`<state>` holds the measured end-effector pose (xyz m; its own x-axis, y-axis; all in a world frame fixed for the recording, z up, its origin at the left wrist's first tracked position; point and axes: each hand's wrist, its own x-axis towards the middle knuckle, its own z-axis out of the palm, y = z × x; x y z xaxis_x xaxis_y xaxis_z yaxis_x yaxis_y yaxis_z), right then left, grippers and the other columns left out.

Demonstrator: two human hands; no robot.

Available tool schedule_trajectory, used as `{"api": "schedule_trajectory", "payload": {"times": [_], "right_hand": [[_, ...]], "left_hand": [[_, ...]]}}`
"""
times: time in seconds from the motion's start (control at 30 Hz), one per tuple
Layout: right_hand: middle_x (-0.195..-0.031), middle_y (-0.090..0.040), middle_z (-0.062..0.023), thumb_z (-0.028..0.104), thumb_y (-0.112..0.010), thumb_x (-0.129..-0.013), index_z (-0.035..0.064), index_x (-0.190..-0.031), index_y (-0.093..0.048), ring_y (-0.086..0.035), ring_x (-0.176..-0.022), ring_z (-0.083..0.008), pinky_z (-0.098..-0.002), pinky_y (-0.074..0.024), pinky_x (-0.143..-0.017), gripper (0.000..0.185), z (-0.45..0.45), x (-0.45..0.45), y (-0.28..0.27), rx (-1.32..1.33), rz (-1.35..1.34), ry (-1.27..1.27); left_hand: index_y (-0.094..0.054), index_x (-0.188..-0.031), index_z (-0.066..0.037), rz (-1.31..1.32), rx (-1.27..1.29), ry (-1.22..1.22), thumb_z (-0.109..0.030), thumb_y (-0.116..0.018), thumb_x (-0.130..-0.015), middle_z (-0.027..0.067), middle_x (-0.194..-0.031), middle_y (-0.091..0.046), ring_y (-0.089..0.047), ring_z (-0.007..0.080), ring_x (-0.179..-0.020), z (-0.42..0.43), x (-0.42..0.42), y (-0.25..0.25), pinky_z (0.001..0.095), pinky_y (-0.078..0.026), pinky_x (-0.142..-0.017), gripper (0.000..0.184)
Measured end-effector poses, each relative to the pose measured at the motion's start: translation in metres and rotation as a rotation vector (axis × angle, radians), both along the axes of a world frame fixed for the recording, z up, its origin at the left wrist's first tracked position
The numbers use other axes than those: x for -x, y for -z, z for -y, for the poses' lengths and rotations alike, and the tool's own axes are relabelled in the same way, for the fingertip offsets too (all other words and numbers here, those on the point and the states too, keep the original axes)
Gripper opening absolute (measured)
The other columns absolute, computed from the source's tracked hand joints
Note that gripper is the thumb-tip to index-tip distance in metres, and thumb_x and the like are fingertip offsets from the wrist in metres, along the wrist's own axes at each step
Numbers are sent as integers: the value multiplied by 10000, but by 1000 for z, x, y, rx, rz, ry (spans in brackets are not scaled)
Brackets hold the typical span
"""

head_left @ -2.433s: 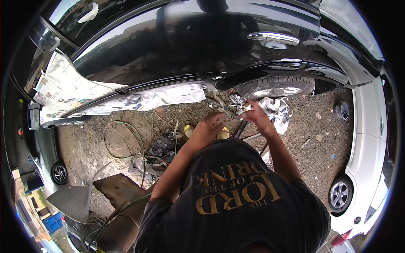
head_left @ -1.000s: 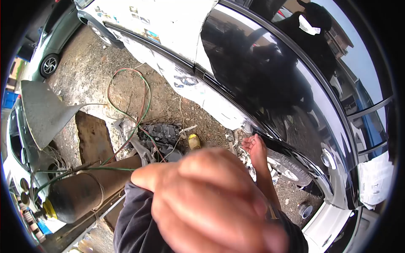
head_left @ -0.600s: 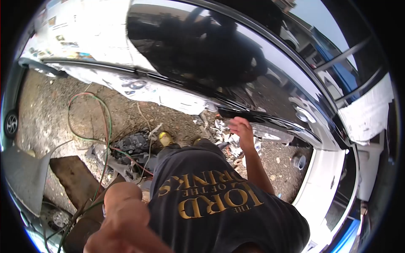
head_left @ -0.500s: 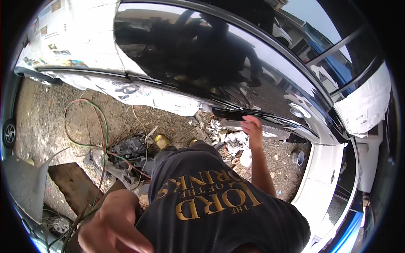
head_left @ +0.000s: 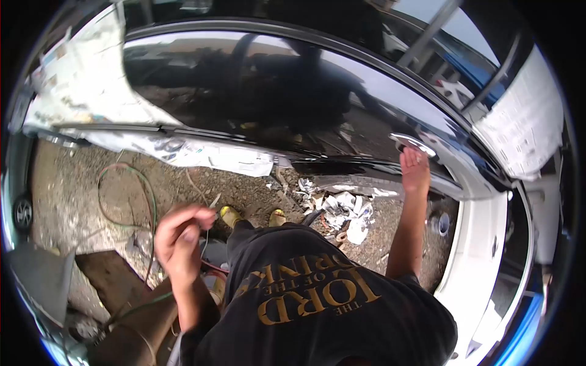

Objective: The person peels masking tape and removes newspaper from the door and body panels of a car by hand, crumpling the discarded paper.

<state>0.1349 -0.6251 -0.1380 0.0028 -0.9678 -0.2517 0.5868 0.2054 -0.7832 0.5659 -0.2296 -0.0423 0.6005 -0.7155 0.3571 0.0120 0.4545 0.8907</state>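
Observation:
A glossy black car door (head_left: 244,85) fills the upper middle of the view. My right hand (head_left: 416,174) is up against it at the right, its fingers hooked at the lower side of the shiny door handle (head_left: 412,144). Part of the fingertips is hidden there. Off to the left, my left hand (head_left: 183,241) hangs in the air above the ground, fingers loosely bent and thumb apart. I see nothing in it.
White masking paper (head_left: 79,85) covers the car's panel at the left; more masking (head_left: 525,116) hangs at the right. Crumpled paper scraps (head_left: 348,213) lie below the door. A looped hose (head_left: 101,195), a rusty sheet (head_left: 110,280) and a white car panel (head_left: 479,244) are nearby.
My right hand has moved right and up, from the door's lower edge to the handle. My left hand has risen away from my body. The view has shifted slightly.

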Motion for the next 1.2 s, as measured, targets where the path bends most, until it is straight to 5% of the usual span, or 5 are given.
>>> {"api": "schedule_trajectory", "payload": {"times": [0.1, 0.33, 0.83, 1.03, 1.2], "right_hand": [[-1226, -596, -130, 312, -560, -1004, 18, -1222, -535, -575, -1162, -262, -424, -423, -1093, 367, 22, -2, 7, 62, 92, -34], [-1014, -673, -65, 345, -621, -968, 44, -1021, -611, -645, -920, -169, -316, -536, -853, 306, 29, 25, 13, 190, 23, -158], [-1082, -666, -7, 527, -498, -987, 98, -1112, -626, -620, -990, -132, -304, -501, -861, 465, -135, 35, -10, -4, -171, -302], [-992, -691, -22, 537, -415, -1010, 91, -1019, -654, -636, -951, -146, -321, -509, -904, 505, -179, 16, 4, -265, -356, -159], [-1123, -628, -162, 613, -361, -997, 36, -1081, -600, -578, -1058, -265, -394, -457, -957, 630, -249, -8, 161, -991, -928, -798]], "left_hand": [[-615, -1209, 21, -82, -337, 41, -1, -469, -962, 98, -1107, -673, -616, 157, -1002, 14, 17, 21, 288, -474, -897, 287], [-637, -1170, 6, -288, -606, -33, -7, -520, -959, 72, -1086, -682, -632, 150, -1028, 5, 74, 219, 291, -492, -904, 242], [-676, -999, -3, -26, -954, 272, -296, -530, -922, 248, -981, -677, -647, 413, -947, 61, 64, 464, 470, -496, -855, 337], [-687, -1051, -9, -182, -971, 241, -279, -524, -907, 250, -1008, -688, -661, 387, -957, 60, 74, 523, 431, -504, -882, 347], [-667, -1128, -4, -592, -863, 168, -262, -499, -944, 197, -1123, -665, -629, 335, -1060, 84, 86, 577, 382, -488, -924, 359]]}}
